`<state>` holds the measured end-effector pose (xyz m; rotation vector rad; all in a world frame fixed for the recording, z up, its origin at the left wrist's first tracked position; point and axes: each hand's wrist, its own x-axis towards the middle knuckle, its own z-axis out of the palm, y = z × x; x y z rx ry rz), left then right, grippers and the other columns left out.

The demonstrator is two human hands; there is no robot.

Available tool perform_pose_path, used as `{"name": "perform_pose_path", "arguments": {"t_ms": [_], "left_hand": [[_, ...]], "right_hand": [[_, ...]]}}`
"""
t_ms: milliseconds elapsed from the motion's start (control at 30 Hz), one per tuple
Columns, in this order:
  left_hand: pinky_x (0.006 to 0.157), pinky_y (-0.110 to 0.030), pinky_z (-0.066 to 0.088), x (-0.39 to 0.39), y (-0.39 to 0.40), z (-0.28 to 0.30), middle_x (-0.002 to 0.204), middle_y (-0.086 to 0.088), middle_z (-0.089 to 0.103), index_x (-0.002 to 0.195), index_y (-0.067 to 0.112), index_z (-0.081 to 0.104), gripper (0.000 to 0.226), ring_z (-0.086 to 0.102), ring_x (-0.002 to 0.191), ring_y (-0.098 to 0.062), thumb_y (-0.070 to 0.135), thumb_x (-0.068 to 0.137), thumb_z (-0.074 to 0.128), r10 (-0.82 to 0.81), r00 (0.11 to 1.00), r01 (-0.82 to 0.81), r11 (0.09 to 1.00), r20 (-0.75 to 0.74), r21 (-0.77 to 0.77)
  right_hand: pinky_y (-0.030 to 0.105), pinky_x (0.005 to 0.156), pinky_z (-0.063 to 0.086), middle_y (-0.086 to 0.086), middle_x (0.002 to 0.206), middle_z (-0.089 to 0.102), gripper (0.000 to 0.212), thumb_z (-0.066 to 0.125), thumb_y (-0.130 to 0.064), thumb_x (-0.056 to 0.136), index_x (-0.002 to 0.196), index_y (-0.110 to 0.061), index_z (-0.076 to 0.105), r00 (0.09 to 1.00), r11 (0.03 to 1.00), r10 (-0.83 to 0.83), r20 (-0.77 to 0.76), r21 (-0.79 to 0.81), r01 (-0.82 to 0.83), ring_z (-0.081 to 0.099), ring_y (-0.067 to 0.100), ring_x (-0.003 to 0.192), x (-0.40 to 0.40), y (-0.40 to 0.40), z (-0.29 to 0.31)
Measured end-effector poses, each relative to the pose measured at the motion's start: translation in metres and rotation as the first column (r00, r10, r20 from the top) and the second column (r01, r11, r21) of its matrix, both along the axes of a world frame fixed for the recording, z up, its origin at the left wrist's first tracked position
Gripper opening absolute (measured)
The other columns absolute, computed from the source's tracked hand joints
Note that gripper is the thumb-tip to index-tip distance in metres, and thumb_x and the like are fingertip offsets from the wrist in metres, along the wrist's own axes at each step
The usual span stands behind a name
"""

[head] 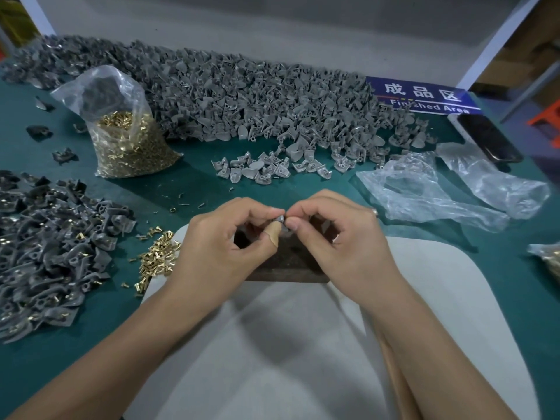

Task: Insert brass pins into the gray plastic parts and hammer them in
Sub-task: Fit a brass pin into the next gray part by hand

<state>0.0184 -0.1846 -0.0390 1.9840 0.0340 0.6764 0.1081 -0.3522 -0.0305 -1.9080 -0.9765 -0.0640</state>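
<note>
Gray plastic part (280,220) pinched between your left hand (224,237) and right hand (339,234) — fingertips meeting above dark block (285,265); loose brass pins (157,253) beside left wrist on green table (188,183).

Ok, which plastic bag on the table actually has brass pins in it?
The upright clear bag at far left, half full of brass pins; the two crumpled bags on the right look empty.

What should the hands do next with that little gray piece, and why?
Probably push the pin fully into the gray part, then set it down on the dark block for hammering. Both the left hand and the right hand pinch the part just above that block, and no hammer is in view.
</note>
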Motion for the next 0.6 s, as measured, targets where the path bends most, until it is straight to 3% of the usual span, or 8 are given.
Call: {"name": "perform_pose_path", "arguments": {"t_ms": [100,333,467,600], "left_hand": [[0.075,-0.009,0.048,0.0007,-0.0003,0.0022,0.092,0.022,0.074,0.099,0.024,0.073,0.017,0.069,0.081,-0.003,0.013,0.087,0.075,-0.011,1.0,0.011,1.0,-0.006,-0.018],[0.074,-0.016,0.051,0.0003,-0.001,0.0035,0.086,0.012,0.073,0.098,0.031,0.07,0.019,0.068,0.078,-0.013,0.016,0.086,0.074,-0.002,1.0,0.002,1.0,-0.021,-0.025],[0.072,-0.012,0.049,-0.0009,-0.0015,0.0035,0.085,0.019,0.073,0.096,0.028,0.07,0.022,0.067,0.075,-0.01,0.009,0.087,0.078,-0.018,0.999,0.016,0.999,-0.029,-0.048],[0.07,-0.017,0.051,-0.0017,-0.0019,0.0051,0.085,0.014,0.072,0.096,0.027,0.069,0.026,0.066,0.073,-0.013,0.004,0.086,0.078,-0.009,1.0,0.009,1.0,-0.002,-0.025]], "right_hand": [[0.024,0.071,0.046,-0.007,0.087,0.066,0.008,0.073,-0.013,0.095,0.096,-0.02,0.075,1.0,1.0,0.016,-0.008,-0.006,-0.016,0.063,0.02,0.084,0.0015,-0.0012,0.0005],[0.03,0.069,0.048,-0.008,0.087,0.066,0.01,0.071,-0.012,0.095,0.094,-0.022,0.073,1.0,1.0,-0.005,-0.016,-0.004,0.005,0.063,0.019,0.082,0.0009,-0.0003,0.0005],[0.031,0.068,0.048,-0.005,0.084,0.066,0.01,0.073,-0.01,0.094,0.092,-0.02,0.075,1.0,1.0,-0.007,-0.021,0.001,0.007,0.062,0.02,0.08,0.0002,-0.0008,0.0024],[0.026,0.069,0.047,-0.003,0.083,0.068,0.01,0.074,-0.007,0.093,0.091,-0.017,0.077,0.996,0.999,-0.009,-0.092,0.048,0.013,0.063,0.02,0.079,-0.0047,0.0009,0.0051]]}}
